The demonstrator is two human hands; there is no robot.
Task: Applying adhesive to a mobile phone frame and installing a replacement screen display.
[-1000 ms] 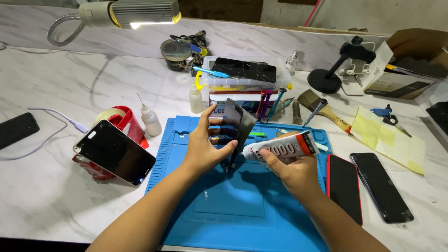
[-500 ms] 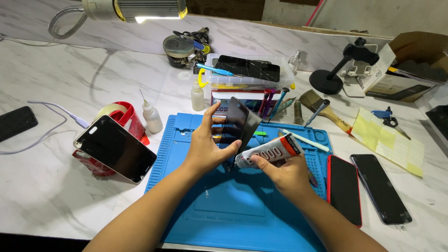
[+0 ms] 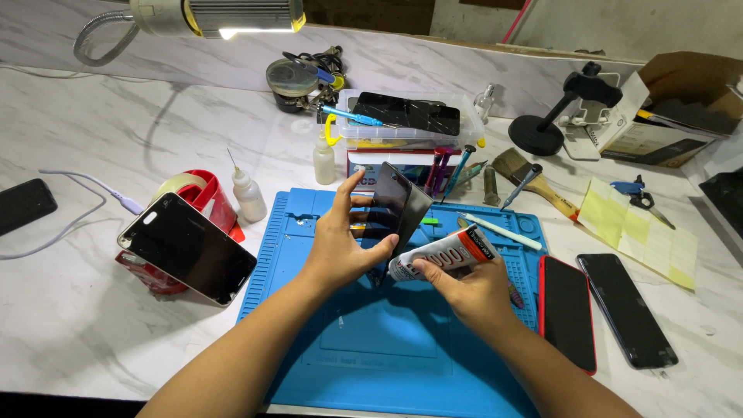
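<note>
My left hand (image 3: 344, 244) holds a dark phone panel (image 3: 396, 210) upright by its edges, above the blue work mat (image 3: 371, 348). My right hand (image 3: 472, 290) grips a white and silver glue tube (image 3: 443, 254), whose tip points at the lower edge of the panel. Both hands hover over the middle of the mat, close together.
A phone (image 3: 186, 248) leans on a red tape holder at the left. Two phones (image 3: 569, 310) (image 3: 625, 310) lie to the right of the mat. Behind it stand a small dropper bottle (image 3: 248, 193), a parts box (image 3: 406, 124), a brush (image 3: 534, 182), tools, yellow notes (image 3: 642, 240) and a lamp (image 3: 224, 15).
The glue tube has moved left and down, its tip coming closer to the panel's lower edge. My left hand keeps the panel upright in nearly the same place.
</note>
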